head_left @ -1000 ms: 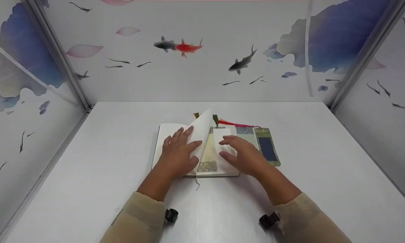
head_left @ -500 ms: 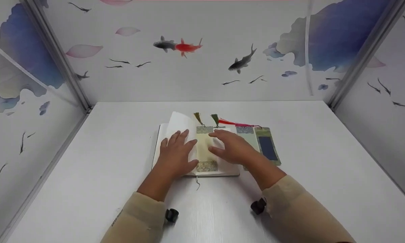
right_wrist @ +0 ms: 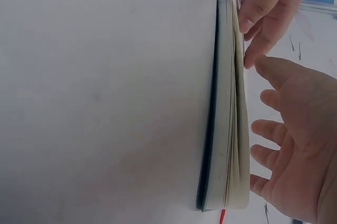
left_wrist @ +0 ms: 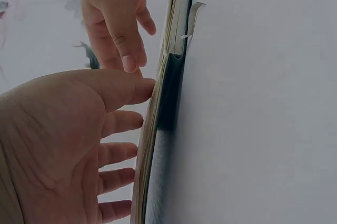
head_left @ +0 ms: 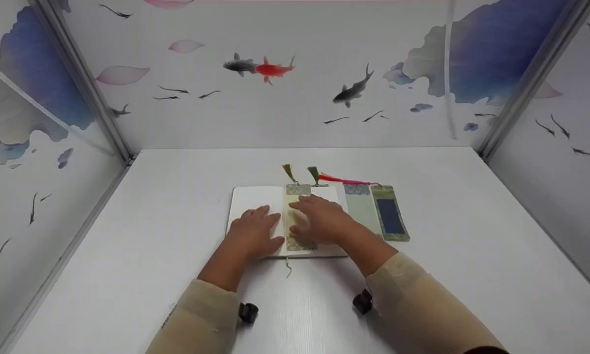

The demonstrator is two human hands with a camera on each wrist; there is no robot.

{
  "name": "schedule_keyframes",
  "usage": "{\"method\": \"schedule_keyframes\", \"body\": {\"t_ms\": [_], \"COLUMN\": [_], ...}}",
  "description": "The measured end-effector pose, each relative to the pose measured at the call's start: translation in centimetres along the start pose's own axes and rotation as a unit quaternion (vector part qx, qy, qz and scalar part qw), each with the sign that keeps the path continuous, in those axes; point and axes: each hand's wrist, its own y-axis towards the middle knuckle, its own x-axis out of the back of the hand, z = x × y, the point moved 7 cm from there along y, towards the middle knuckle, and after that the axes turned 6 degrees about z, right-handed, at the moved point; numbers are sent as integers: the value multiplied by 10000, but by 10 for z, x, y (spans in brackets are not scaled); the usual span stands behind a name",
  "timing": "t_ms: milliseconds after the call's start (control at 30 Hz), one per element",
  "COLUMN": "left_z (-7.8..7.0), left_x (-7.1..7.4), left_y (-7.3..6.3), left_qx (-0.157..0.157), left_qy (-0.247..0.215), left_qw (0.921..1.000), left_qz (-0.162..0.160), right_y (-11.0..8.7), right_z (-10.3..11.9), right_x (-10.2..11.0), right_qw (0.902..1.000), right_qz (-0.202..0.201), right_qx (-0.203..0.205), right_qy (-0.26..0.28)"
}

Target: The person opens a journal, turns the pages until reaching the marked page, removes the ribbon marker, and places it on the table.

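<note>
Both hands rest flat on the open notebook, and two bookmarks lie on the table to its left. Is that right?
Not quite. The two bookmarks lie on the table to the right of the open notebook, as the head view shows. The left hand and right hand do rest flat on its pages.

- We see the notebook (right_wrist: 224, 129) edge-on, lying on the white table (right_wrist: 105, 103).
- Our right hand (right_wrist: 295, 150) hovers flat over the top page, fingers spread.
- Our left hand (right_wrist: 268, 8) touches the page edge beyond.
- A red strand (right_wrist: 222, 216) shows beneath the notebook.
</note>
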Motion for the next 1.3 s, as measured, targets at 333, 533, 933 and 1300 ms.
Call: {"method": "schedule_keyframes", "body": {"t_ms": [333,533,933,1300], "left_z": [4,2,-1,-2], "left_x": [-7,-7,-4,-5], "left_y": [2,0,-2,-2], "left_qx": [125,114,188,132], "left_qy": [-152,-74,-24,-2], "left_qw": [9990,9989,9989,9989], "left_qz": [395,449,428,457], "right_y": [1,1,-9,-22], "right_z": [6,5,-16,-30], "right_x": [-14,-17,-10,-10], "right_qw": [9981,9966,9979,9991], "right_qz": [246,339,182,115], "right_qx": [156,194,-25,-219], "right_qy": [-549,-729,-613,-356]}}
